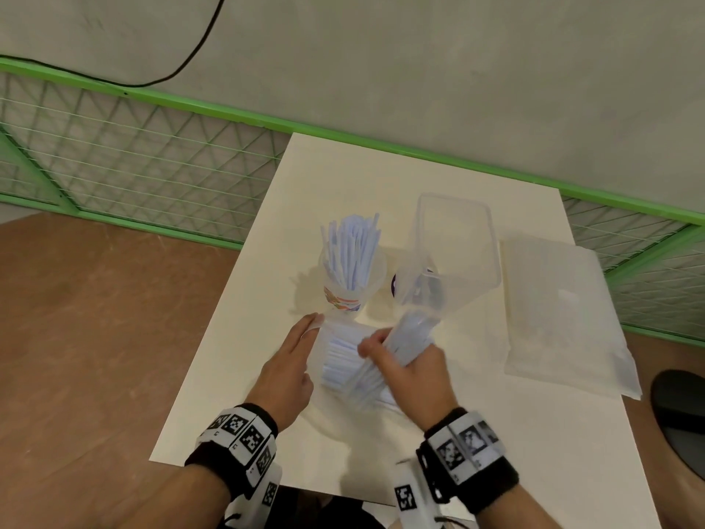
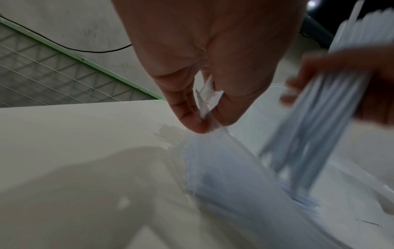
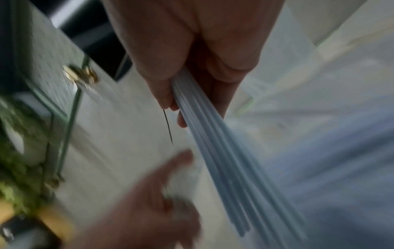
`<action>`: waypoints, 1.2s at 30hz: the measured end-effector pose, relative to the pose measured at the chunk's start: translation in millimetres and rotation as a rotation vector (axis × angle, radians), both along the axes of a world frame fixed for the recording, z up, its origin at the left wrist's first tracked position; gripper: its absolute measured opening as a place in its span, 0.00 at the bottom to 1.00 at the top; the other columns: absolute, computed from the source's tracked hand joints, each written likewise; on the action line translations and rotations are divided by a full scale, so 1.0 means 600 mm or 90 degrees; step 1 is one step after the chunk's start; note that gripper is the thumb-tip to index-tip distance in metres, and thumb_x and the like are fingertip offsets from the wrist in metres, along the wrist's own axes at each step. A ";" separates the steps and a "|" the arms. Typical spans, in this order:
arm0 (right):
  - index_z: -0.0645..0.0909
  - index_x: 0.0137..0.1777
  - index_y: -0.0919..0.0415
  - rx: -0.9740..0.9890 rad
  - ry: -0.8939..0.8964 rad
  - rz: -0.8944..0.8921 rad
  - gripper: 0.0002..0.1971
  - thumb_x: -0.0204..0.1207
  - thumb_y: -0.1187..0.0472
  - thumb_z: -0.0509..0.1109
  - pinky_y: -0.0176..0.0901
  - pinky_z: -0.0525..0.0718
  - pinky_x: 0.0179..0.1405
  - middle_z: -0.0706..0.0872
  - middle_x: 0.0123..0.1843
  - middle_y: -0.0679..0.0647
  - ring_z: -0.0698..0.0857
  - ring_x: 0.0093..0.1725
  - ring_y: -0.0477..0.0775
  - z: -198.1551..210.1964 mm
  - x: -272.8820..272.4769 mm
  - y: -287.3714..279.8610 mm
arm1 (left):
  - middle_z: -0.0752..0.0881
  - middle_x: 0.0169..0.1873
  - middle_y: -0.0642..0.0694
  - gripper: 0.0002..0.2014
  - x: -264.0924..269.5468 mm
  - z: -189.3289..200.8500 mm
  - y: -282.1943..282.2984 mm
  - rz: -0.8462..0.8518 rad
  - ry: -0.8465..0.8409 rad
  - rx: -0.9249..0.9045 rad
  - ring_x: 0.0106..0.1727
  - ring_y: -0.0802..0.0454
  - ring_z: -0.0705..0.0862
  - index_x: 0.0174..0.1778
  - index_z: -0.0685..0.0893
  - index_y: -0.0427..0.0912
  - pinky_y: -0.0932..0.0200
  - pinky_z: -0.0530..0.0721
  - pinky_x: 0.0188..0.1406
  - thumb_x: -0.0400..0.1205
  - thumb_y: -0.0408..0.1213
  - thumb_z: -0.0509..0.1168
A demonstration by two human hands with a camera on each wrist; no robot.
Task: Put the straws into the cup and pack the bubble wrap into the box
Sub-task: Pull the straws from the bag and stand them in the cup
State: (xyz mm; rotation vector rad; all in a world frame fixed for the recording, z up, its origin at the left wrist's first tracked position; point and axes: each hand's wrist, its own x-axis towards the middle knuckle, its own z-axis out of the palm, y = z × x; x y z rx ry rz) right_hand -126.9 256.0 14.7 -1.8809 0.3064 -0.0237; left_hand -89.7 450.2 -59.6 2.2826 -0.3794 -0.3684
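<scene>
A clear cup (image 1: 353, 290) with a coloured band stands mid-table, holding several pale blue straws (image 1: 354, 250). In front of it lies a clear plastic bag (image 1: 335, 360) with more straws inside. My left hand (image 1: 305, 337) pinches the bag's edge (image 2: 205, 104) between thumb and forefinger. My right hand (image 1: 385, 349) grips a bundle of straws (image 1: 410, 334) angled up out of the bag; the bundle (image 3: 213, 151) runs out between its fingers. A clear box (image 1: 454, 238) stands right of the cup. A folded sheet of bubble wrap (image 1: 560, 318) lies flat at the table's right side.
The white table (image 1: 477, 452) ends close behind the cup and box, where a green mesh fence (image 1: 152, 158) runs. A small purple-rimmed thing (image 1: 393, 284) sits between cup and box. A dark round object (image 1: 683, 418) is beyond the right edge.
</scene>
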 end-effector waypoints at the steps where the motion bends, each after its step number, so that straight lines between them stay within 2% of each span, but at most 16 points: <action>1: 0.88 0.36 0.57 0.015 -0.046 -0.005 0.07 0.76 0.61 0.76 0.42 0.86 0.45 0.92 0.37 0.52 0.90 0.41 0.51 0.035 0.014 -0.006 | 0.54 0.82 0.67 0.48 0.000 0.000 0.000 0.000 0.000 -0.001 0.61 0.51 0.79 0.84 0.57 0.57 0.75 0.71 0.53 0.71 0.18 0.62; 5: 0.88 0.36 0.56 0.099 -0.277 -0.057 0.11 0.80 0.66 0.71 0.58 0.89 0.48 0.92 0.40 0.60 0.91 0.45 0.64 0.175 0.071 -0.032 | 0.53 0.82 0.68 0.48 -0.001 0.003 0.001 -0.002 0.010 -0.005 0.62 0.52 0.78 0.84 0.56 0.58 0.74 0.71 0.55 0.71 0.18 0.61; 7: 0.87 0.39 0.56 0.124 -0.357 -0.079 0.09 0.80 0.65 0.71 0.65 0.88 0.50 0.92 0.41 0.63 0.91 0.45 0.67 0.213 0.102 -0.047 | 0.53 0.82 0.68 0.47 -0.002 0.004 0.000 -0.002 0.011 -0.005 0.64 0.51 0.77 0.85 0.56 0.57 0.76 0.69 0.57 0.72 0.18 0.60; 9: 0.86 0.41 0.60 0.124 -0.367 -0.098 0.05 0.79 0.63 0.72 0.68 0.88 0.50 0.92 0.41 0.63 0.91 0.45 0.67 0.219 0.134 -0.054 | 0.52 0.82 0.68 0.47 -0.003 0.005 -0.001 0.001 0.014 -0.001 0.65 0.51 0.76 0.85 0.55 0.57 0.79 0.67 0.56 0.72 0.18 0.60; 14: 0.87 0.35 0.50 -0.012 -0.226 -0.086 0.06 0.74 0.55 0.75 0.61 0.88 0.50 0.93 0.40 0.52 0.92 0.44 0.52 0.144 0.191 -0.040 | 0.52 0.82 0.68 0.47 -0.002 0.010 0.000 0.000 0.023 -0.005 0.62 0.52 0.77 0.84 0.55 0.58 0.88 0.65 0.49 0.72 0.17 0.60; 18: 0.87 0.37 0.47 -0.107 -0.118 -0.028 0.05 0.73 0.53 0.77 0.52 0.88 0.49 0.92 0.40 0.48 0.90 0.43 0.46 0.091 0.211 -0.024 | 0.53 0.82 0.67 0.48 -0.003 0.012 -0.001 0.005 0.020 0.000 0.62 0.52 0.78 0.85 0.55 0.57 0.81 0.67 0.53 0.72 0.17 0.59; 20: 0.88 0.45 0.48 -0.126 -0.097 0.018 0.04 0.72 0.54 0.80 0.45 0.86 0.49 0.91 0.44 0.47 0.89 0.45 0.44 0.080 0.216 -0.020 | 0.52 0.82 0.68 0.48 -0.003 0.013 -0.001 0.004 0.017 0.001 0.62 0.51 0.78 0.85 0.55 0.57 0.81 0.67 0.51 0.72 0.17 0.60; 23: 0.84 0.57 0.50 -0.118 -0.093 0.047 0.21 0.64 0.53 0.85 0.42 0.84 0.55 0.88 0.56 0.46 0.86 0.55 0.45 0.078 0.223 -0.024 | 0.52 0.83 0.67 0.47 -0.004 0.012 -0.001 0.004 0.016 0.004 0.63 0.50 0.77 0.85 0.55 0.57 0.85 0.66 0.48 0.72 0.17 0.60; 27: 0.76 0.65 0.46 -0.123 -0.166 0.051 0.35 0.59 0.50 0.87 0.41 0.76 0.64 0.78 0.64 0.43 0.76 0.65 0.44 0.087 0.225 -0.035 | 0.53 0.83 0.66 0.47 -0.004 0.013 -0.001 0.006 0.012 0.002 0.64 0.50 0.77 0.85 0.56 0.56 0.81 0.67 0.52 0.72 0.17 0.59; 29: 0.73 0.68 0.46 -0.095 -0.209 0.016 0.34 0.63 0.46 0.84 0.44 0.76 0.66 0.77 0.66 0.43 0.75 0.67 0.45 0.088 0.224 -0.035 | 0.53 0.83 0.66 0.47 -0.004 0.013 -0.001 0.007 0.010 -0.003 0.64 0.50 0.77 0.85 0.57 0.56 0.80 0.67 0.53 0.72 0.17 0.59; 32: 0.73 0.71 0.53 -0.056 -0.265 -0.032 0.28 0.75 0.39 0.68 0.46 0.76 0.69 0.77 0.68 0.45 0.76 0.68 0.46 0.078 0.226 -0.028 | 0.54 0.83 0.66 0.46 -0.003 0.011 -0.001 0.007 0.008 -0.006 0.63 0.50 0.76 0.85 0.58 0.55 0.83 0.66 0.51 0.71 0.17 0.59; 34: 0.73 0.71 0.57 -0.021 -0.282 -0.041 0.27 0.79 0.41 0.60 0.39 0.74 0.68 0.78 0.68 0.48 0.77 0.68 0.45 0.068 0.228 -0.022 | 0.53 0.83 0.66 0.47 -0.003 0.011 -0.001 0.005 0.006 -0.005 0.63 0.50 0.77 0.85 0.57 0.56 0.82 0.67 0.52 0.71 0.17 0.59; 36: 0.75 0.70 0.59 -0.040 -0.279 -0.033 0.23 0.83 0.45 0.56 0.32 0.72 0.66 0.80 0.66 0.49 0.77 0.66 0.40 0.058 0.228 -0.018 | 0.54 0.83 0.66 0.47 -0.003 0.010 -0.002 0.005 0.003 -0.004 0.62 0.50 0.78 0.84 0.58 0.55 0.80 0.68 0.52 0.71 0.17 0.59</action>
